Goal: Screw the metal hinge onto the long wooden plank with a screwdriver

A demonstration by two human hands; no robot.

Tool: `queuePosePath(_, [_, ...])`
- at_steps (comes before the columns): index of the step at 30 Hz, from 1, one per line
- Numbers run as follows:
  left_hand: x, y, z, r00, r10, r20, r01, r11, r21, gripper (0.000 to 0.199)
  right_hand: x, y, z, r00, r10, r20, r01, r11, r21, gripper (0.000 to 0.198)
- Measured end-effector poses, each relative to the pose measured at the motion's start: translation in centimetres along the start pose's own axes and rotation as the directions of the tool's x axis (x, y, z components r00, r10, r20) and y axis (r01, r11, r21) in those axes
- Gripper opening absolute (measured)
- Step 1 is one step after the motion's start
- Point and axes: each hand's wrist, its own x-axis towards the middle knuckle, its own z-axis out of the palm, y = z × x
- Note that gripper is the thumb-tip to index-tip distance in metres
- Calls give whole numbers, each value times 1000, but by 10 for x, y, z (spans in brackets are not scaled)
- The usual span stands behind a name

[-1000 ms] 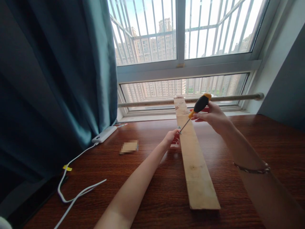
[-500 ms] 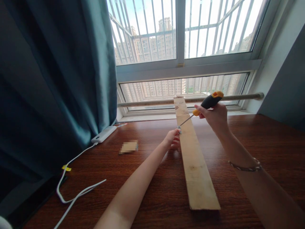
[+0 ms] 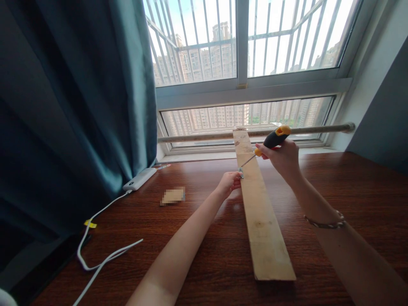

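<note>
A long wooden board [image 3: 263, 216] lies on the dark brown table, its far end at the window rail. On the board's left edge sits a small metal bracket [image 3: 241, 173], partly covered by fingers. My left hand [image 3: 228, 183] pinches this bracket against the board with its fingertips. My right hand [image 3: 283, 156] is closed around a screwdriver [image 3: 276, 137] with a black and yellow handle. The screwdriver slants down to the left, its tip at the top of the bracket. Whether a screw is under the tip is too small to tell.
Left of the board lies a blurred tan piece [image 3: 173, 196]. A white power strip [image 3: 139, 179] with a white cable [image 3: 83, 255] rests near the blue curtain [image 3: 127, 106]. Behind the table runs a horizontal rail [image 3: 197, 138] before the barred window.
My right hand and the screwdriver have shifted slightly left and the handle sits a little lower. The left hand's lower fingers have curled in closer to the board's edge.
</note>
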Motion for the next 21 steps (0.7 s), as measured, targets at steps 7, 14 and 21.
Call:
queuePosePath(7, [0, 2, 0, 1000, -3, 22, 3, 1000, 3, 13, -2, -1, 4, 1000, 3, 10, -2, 1000, -18, 38])
queuePosePath(14, [2, -1, -2, 999, 15, 39, -15, 1000, 2, 15, -1, -4, 0, 998, 13, 62, -12, 1000, -15, 38])
queuePosePath(21, [1, -1, -2, 999, 11, 45, -10, 1000, -5, 15, -2, -10, -1, 966, 152, 208, -209, 935, 286, 36])
